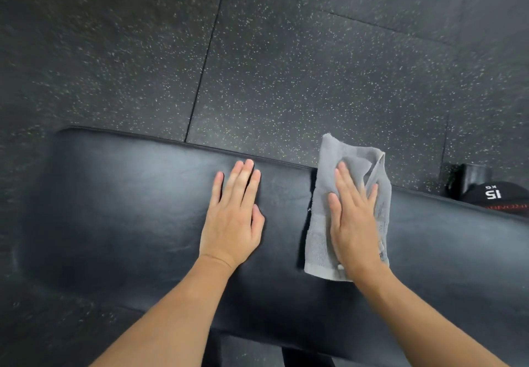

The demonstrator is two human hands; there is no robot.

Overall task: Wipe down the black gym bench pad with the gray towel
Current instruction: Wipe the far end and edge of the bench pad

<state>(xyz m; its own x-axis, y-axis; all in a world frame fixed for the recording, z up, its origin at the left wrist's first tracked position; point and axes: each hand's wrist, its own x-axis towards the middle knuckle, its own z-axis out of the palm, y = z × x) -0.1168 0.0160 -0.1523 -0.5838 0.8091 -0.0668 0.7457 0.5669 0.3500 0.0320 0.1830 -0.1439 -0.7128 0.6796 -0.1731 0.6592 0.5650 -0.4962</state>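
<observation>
The black gym bench pad (128, 209) runs across the view from left to right, its far edge sloping down toward the right. A gray towel (320, 223) lies folded across the pad, its far end hanging over the far edge. My right hand (355, 220) presses flat on top of the towel with fingers spread. My left hand (233, 218) rests palm down on the bare pad just left of the towel, holding nothing.
Dark speckled rubber floor tiles (286, 66) surround the bench. A black weight marked 15 kg (495, 195) sits on the floor beyond the pad's far edge at the right. A dark bench support (306, 359) shows under the pad's near edge.
</observation>
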